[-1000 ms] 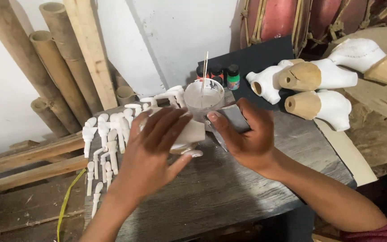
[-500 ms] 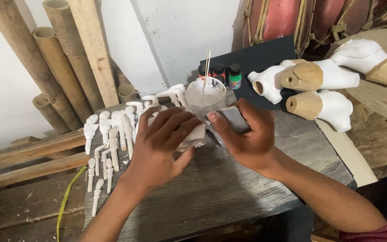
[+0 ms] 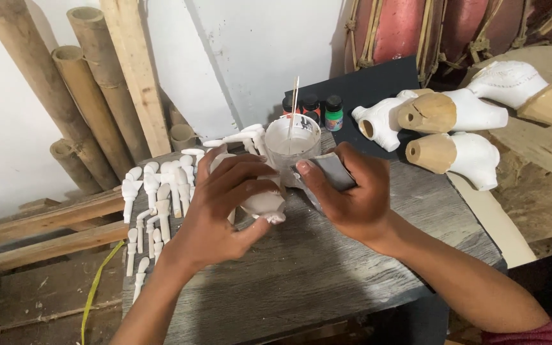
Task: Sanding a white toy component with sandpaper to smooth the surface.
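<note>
On the grey plank table [image 3: 352,275], left hand [image 3: 215,214] wrapped around a white carved piece [image 3: 264,204], right hand [image 3: 346,195] pinching a grey sanding pad [image 3: 333,171] — paint cup [image 3: 293,145] sits just behind. Risk: an elbow nudge tips the cup onto the small white pegs [image 3: 158,191].

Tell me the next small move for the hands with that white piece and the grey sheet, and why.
Probably bring the grey sheet in the right hand onto the white carved piece and rub: the left hand already pins the piece to the grey board, and the sheet sits just beside it.
</note>
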